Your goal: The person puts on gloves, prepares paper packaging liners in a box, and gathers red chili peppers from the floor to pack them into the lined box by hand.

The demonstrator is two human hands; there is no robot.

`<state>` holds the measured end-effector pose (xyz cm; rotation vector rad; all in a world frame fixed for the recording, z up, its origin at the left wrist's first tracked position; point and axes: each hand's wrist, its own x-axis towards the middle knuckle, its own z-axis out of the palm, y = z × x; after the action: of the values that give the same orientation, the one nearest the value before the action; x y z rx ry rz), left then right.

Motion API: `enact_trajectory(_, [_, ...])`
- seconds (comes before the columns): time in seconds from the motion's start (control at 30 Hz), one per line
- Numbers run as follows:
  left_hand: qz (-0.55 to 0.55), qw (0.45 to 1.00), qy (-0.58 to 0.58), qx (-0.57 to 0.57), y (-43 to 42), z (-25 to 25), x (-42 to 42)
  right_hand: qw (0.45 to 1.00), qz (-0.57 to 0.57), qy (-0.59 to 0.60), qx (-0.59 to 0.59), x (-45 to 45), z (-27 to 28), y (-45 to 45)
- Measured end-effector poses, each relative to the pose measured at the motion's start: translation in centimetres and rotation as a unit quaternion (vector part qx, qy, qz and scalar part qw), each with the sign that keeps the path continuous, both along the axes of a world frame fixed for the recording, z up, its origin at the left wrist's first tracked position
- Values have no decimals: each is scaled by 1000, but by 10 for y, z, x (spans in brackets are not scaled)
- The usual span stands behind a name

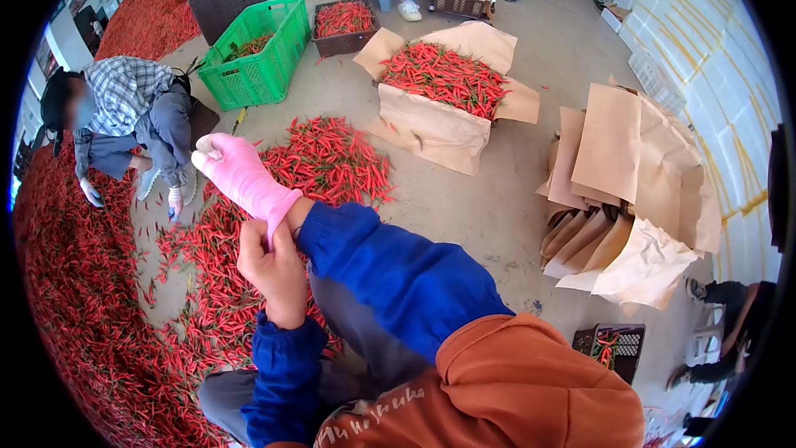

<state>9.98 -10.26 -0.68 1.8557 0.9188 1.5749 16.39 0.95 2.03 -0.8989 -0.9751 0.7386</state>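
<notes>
White script (373,415), hard to spell out, crosses a rust-orange garment (531,373). The bare left hand (274,274) pinches the cuff of one stretchy pink glove (259,191) on the right hand (225,164), whose fingers are partly hidden; cannot tell if they are closed. Nearby: loose red chilies (332,162), one green plastic crate (249,87).

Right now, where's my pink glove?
In the head view, left of centre: the pink glove is on your right hand, its cuff pinched by your bare left hand, with red chilies just beyond.
</notes>
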Motion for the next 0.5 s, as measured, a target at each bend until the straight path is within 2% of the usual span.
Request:
enact_trajectory(0.1, [-12,990,99,103,-1,-4,3,985,139,101,-12,15,1,-10])
enact_trajectory(0.13, [-18,989,116,89,-2,-11,3,973,171,155,-8,20,3,-10])
enact_trajectory(0.23, [-47,994,79,68,-2,-14,6,928,150,340,-24,21,15,-13])
enact_trajectory(0.3, [-29,981,120,146,9,-4,0,895,198,401,4,28,7,-7])
enact_trajectory(0.37, [-38,979,123,156,15,4,-4,853,227,467,56,33,6,-8])
enact_trajectory(0.43, [-56,982,101,150,18,-7,-2,839,224,492,63,41,3,-6])
enact_trajectory(0.47, [-44,988,106,105,19,-15,-2,832,224,504,61,44,2,-5])
enact_trajectory(0.5, [-65,996,43,43,20,-17,1,824,221,518,58,47,0,-4])
